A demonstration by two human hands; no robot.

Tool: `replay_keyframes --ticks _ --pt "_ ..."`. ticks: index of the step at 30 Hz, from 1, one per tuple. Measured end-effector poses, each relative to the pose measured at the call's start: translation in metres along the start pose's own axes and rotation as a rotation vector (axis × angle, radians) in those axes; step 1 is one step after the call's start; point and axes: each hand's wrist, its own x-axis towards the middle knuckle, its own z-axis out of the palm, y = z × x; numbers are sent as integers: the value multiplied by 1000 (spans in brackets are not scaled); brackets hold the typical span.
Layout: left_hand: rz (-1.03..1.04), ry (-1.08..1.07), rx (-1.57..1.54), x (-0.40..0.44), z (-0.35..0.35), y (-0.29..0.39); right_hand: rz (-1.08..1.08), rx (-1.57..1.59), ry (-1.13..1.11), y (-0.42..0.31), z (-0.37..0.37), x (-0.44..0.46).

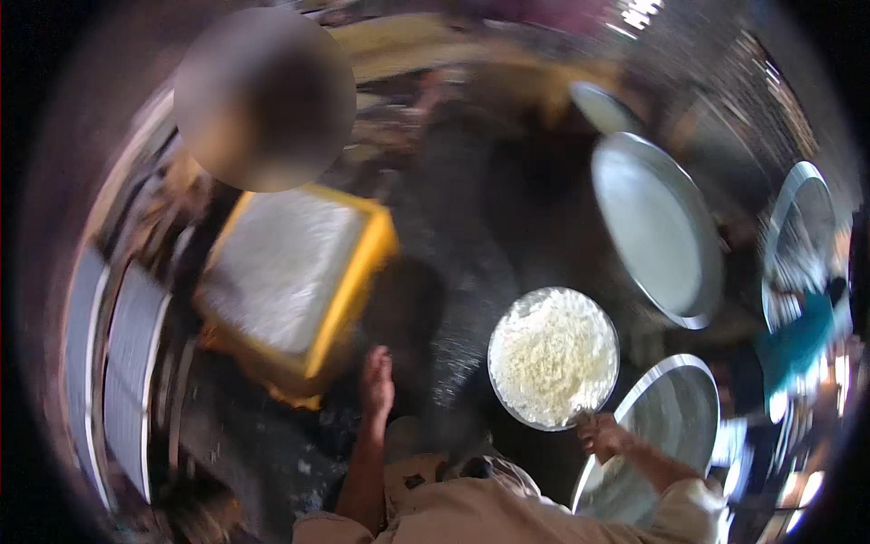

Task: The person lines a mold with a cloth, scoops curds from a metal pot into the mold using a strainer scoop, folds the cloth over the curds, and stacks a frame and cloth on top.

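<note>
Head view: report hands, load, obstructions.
Right hand grips round metal pan heaped with pale crumbly material. Left hand open, seemingly empty, near rectangular yellow crate. Large round silvery basin beside right hand; blocking unclear.

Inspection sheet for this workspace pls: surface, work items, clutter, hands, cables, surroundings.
Surface: dark floor, pale specks and glints.
Work items: round pan full of pale crumbly material; yellow crate, whitish top, blurred.
Clutter: large metal basins at right.
Left hand: open, holding nothing, near the crate.
Right hand: closed at the pan's near edge.
Cables: nothing seen.
Surroundings: grey panels at left; teal sleeve of another person, far right; background blurred.
</note>
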Motion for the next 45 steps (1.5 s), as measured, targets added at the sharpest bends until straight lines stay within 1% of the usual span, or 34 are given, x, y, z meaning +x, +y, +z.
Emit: replay_keyframes --ticks 2,3,4,5,6,7,8,9,10,11,12,13,14,16,18,19,22,24,26,27,28,30,31,32,34,35,37,38,39,41,42,43,44,45 --pt "-50 -18 215 19 -32 -8 94 24 -60 -9 56 82" --pt "56 10 371 21 -43 -21 -52 -248 -14 -7 112 110" --pt "27 65 359 25 -40 -56 -75 -568 85 -6 144 153" --pt "296 -136 854 29 -63 -80 -128 -885 196 3 171 201" --pt "291 -129 927 34 -67 -93 -168 -828 123 6 192 247" --pt "167 -176 927 35 -93 -89 -125 -679 93 23 218 299" --pt "51 -227 917 39 -107 -75 -156 -780 135 28 249 337" --pt "24 -218 918 40 -108 -88 -155 -707 -19 33 265 378" --pt "26 -91 911 37 -104 -108 -266 -673 54 47 298 406" --pt "34 36 908 37 -102 -122 -231 -755 -137 46 293 460" --pt "31 43 905 43 -104 -123 -124 -756 -74 47 328 474" --pt "-23 56 850 45 -106 -123 -233 -737 -88 58 339 515" --pt "-75 69 793 47 -107 -121 -118 -532 -158 66 352 536" --pt "-162 31 749 45 -116 -130 -149 -645 -187 79 385 570" --pt "-183 13 545 49 -116 -137 -88 -621 -228 83 398 600" --pt "-214 -21 687 51 -113 -135 -32 -594 -266 83 403 614" --pt "-157 107 583 48 -102 -149 12 -741 -229 85 373 701" --pt "-156 101 560 49 -104 -146 -103 -995 -153 73 430 643" --pt "-155 91 541 47 -104 -145 -24 -715 -147 54 434 626" --pt "-170 76 487 45 -102 -150 -53 -775 -112 49 436 618" --pt "-181 61 435 44 -100 -153 -113 -772 -291 33 430 602" --pt "-128 63 563 44 -103 -144 -118 -777 -121 12 369 676" --pt "-87 58 678 42 -101 -139 -127 -765 -130 3 366 671" --pt "-72 53 693 43 -100 -127 -252 -1028 -63 -8 369 665" --pt "-266 -119 676 51 -95 -94 -522 -1531 108 -42 381 647" --pt "-241 -131 695 50 -81 -99 -657 -1771 222 -61 384 633" --pt "92 -191 963 49 -43 -122 -846 -1672 536 -94 398 559" --pt "136 -217 978 46 -31 -98 -816 -1430 688 -104 403 523" --pt "114 -195 827 45 -22 -59 -817 -1159 822 -115 409 485" --pt "84 -234 614 41 13 -11 -1151 -1089 675 -131 368 413" --pt "179 -238 478 30 21 40 -1315 -967 618 -130 352 350" --pt "122 -267 390 26 44 56 -1302 -816 532 -135 321 312" --pt "58 -309 309 17 74 69 -1506 -661 424 -133 286 270" --pt "177 -338 261 1 102 82 -1522 -450 285 -131 246 232"
